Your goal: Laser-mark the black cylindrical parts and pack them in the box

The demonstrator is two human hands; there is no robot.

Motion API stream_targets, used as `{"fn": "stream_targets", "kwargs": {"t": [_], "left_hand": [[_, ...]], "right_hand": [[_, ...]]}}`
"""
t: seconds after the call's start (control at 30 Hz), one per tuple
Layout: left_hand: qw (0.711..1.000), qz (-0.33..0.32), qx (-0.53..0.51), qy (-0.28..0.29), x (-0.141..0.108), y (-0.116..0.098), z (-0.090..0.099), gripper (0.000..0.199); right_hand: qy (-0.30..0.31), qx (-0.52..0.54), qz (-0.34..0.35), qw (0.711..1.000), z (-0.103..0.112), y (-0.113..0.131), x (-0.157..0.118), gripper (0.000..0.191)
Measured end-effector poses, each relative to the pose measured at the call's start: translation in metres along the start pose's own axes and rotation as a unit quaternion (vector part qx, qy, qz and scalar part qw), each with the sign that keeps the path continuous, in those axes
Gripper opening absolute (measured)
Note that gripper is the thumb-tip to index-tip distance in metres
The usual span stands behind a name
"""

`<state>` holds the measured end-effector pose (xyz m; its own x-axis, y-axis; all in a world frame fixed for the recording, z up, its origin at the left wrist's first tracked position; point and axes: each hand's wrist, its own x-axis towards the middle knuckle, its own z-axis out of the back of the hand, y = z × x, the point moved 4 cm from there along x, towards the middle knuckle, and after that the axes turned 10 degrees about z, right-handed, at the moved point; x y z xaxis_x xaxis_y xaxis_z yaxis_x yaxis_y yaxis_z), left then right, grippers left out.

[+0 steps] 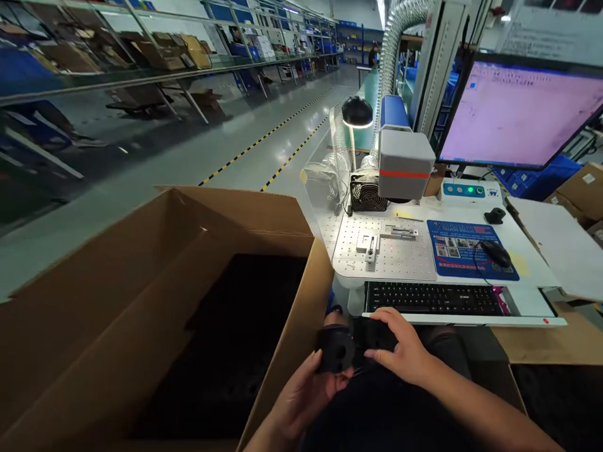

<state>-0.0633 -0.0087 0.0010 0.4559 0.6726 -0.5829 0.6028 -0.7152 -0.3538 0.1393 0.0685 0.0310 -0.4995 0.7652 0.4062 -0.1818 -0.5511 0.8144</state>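
My left hand [308, 392] is closed on a round black part [337, 347] with a hole in its face. Beside it, my right hand [405, 348] grips another black part [377, 334] between thumb and fingers. The two parts are close together above my lap; whether they touch I cannot tell. Both hands are between the open cardboard box [282, 333] on the left and the keyboard drawer [464, 320]. A similar-looking black piece [494, 216] sits on the white worktop.
Dark contents [245, 326] lie deep in the left box. A perforated metal plate [400, 260] with small fixtures is under a grey machine head [406, 164]. Nearby are a keyboard [433, 298], a mouse [494, 253], a monitor [522, 113] and a lamp [357, 112]. Another box [516, 386] stands lower right.
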Motion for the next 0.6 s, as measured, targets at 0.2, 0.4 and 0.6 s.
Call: {"fn": "stream_targets", "kwargs": {"t": [0.2, 0.4, 0.6], "left_hand": [[0.971, -0.159, -0.005, -0.180, -0.028, -0.053, 0.037, 0.066], [0.805, -0.280, 0.135, -0.505, -0.042, -0.066, 0.095, 0.067], [0.768, -0.278, 0.195, -0.543, -0.044, -0.052, 0.119, 0.066]], "right_hand": [[-0.097, -0.144, -0.046, 0.984, 0.059, -0.070, 0.077, 0.050], [-0.064, -0.225, -0.121, 0.965, 0.081, -0.135, 0.144, 0.057], [-0.072, -0.221, -0.133, 0.963, 0.074, -0.153, 0.165, 0.063]]}}
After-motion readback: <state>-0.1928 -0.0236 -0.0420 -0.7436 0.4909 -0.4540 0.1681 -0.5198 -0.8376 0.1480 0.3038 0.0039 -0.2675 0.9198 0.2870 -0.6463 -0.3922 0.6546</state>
